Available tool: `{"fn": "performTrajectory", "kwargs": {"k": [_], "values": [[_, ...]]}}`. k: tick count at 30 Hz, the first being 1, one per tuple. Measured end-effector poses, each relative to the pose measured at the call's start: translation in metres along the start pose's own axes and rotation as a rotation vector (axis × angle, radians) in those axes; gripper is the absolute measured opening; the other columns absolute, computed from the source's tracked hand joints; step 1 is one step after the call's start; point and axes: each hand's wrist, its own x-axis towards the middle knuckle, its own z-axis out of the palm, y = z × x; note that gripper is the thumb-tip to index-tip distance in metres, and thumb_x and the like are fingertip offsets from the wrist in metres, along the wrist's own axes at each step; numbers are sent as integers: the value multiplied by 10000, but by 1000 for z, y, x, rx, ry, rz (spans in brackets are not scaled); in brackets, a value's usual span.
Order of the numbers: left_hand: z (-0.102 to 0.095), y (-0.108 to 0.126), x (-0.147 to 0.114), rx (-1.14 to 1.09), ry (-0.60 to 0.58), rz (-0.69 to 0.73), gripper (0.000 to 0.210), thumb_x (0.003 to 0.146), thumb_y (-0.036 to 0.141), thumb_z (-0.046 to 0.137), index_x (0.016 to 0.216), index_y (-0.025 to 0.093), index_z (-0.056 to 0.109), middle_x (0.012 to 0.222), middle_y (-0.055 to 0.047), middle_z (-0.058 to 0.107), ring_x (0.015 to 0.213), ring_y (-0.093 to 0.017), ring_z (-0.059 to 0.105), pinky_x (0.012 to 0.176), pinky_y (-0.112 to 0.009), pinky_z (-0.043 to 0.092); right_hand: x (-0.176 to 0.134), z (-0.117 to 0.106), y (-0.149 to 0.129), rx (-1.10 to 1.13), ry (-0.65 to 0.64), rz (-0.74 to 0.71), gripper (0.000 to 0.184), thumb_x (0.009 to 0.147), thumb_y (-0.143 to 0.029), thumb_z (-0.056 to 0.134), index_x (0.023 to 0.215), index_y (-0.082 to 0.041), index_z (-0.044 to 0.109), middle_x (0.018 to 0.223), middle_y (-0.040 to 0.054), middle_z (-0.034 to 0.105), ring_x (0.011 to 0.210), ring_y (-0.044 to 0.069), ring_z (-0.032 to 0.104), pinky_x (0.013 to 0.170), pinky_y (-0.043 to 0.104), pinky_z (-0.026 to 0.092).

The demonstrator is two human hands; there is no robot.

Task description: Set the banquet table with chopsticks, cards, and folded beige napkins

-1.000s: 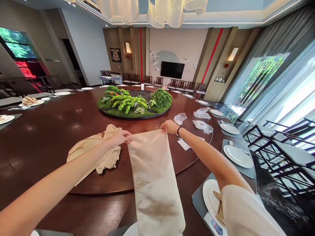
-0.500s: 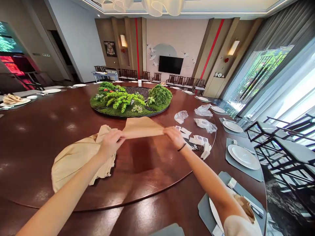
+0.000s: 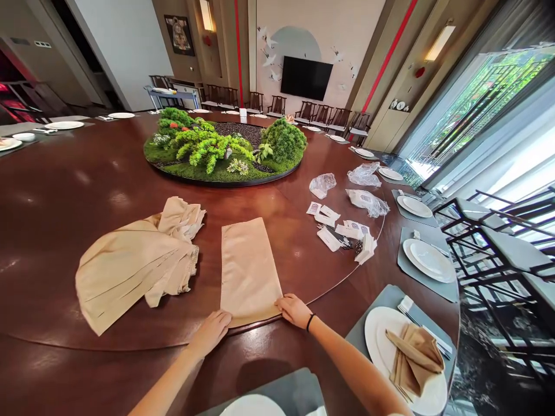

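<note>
A tan cloth napkin [image 3: 250, 268], folded into a long rectangle, lies on the dark wooden turntable with its near edge by the rim. My left hand [image 3: 213, 328] pinches its near left corner. At the near right corner, my right hand [image 3: 295, 309], with a black band on the wrist, grips the cloth between thumb and fingers. To the left is a loose heap of tan napkins [image 3: 134, 263], fanned out and overlapping, apart from both hands.
A round moss-and-shrub centrepiece [image 3: 225, 153] stands mid-table. On the right lie clear plastic bags [image 3: 368, 202] and small white packets [image 3: 329, 237]. White plates [image 3: 429, 260] on grey mats line the table edge; one holds a folded napkin [image 3: 416, 358]. Chairs [image 3: 515, 248] stand at right.
The napkin was held stretched in the air between both hands; now it lies flat on the turntable. Both hands have come down and nearer to me. The view has tilted downward.
</note>
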Motion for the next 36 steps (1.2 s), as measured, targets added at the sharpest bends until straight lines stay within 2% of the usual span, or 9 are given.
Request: {"fn": "performTrajectory", "kwargs": {"k": [5,8,11,14,22,25,29,32,36], "values": [[4,-18,12,-326,157,-295,103,927,301,372,967,241,446,860,-27,633,790,-184,636,750,-306,485,15,-6,5,267,185,379,151,886,-186,446,999,-211,542,810,0,660,696,134,618,672,230,475],[3,-31,33,-322,242,-363,101,886,287,426,973,239,440,892,-32,619,775,-185,634,749,-315,494,45,-13,-2,125,275,463,279,872,-163,442,1136,-187,527,999,68,668,863,176,632,771,293,494],[4,-34,44,-174,298,-302,135,865,225,426,990,219,476,952,-53,574,812,-186,604,763,-322,487,63,-7,-21,-143,229,274,464,877,-158,455,1341,-181,450,1389,135,484,1292,245,429,1046,418,359],[4,-29,43,79,314,-211,195,862,181,426,1019,210,537,1022,-87,544,926,-223,561,797,-348,461,59,9,-32,-266,20,-8,574,933,-306,468,1475,-226,298,1532,91,307,1425,250,227,1153,494,177],[-12,-5,35,409,86,-28,225,908,304,437,1008,186,600,1062,-117,595,999,-281,491,839,-409,386,36,5,30,-342,-92,-55,519,973,-296,433,1469,-189,328,1505,108,354,1406,208,305,1152,449,239],[-20,-2,46,390,25,-15,245,868,326,500,1016,160,603,1072,-144,594,1047,-296,482,894,-419,379,49,-10,43,-224,-111,-119,406,959,-180,427,1354,-238,499,1429,67,479,1341,161,414,1104,379,336],[-35,-8,53,254,-43,-44,211,818,145,469,976,168,608,1050,-132,612,1037,-273,526,904,-395,406,57,-12,41,120,82,136,285,917,-153,432,1047,-221,676,1159,44,678,1127,163,599,979,330,452],[-41,-20,42,-112,-81,-103,175,849,221,455,951,198,595,976,-74,636,921,-218,590,831,-327,450,45,0,33,446,195,388,197,850,-176,482,894,-178,674,884,38,710,846,166,663,789,295,522],[-36,-36,28,-605,-79,-342,340,843,454,488,1011,168,561,775,-14,625,666,-179,588,631,-288,465,32,12,26,823,106,613,124,729,-260,619,797,-157,616,680,-6,635,596,133,591,562,244,495]]}}
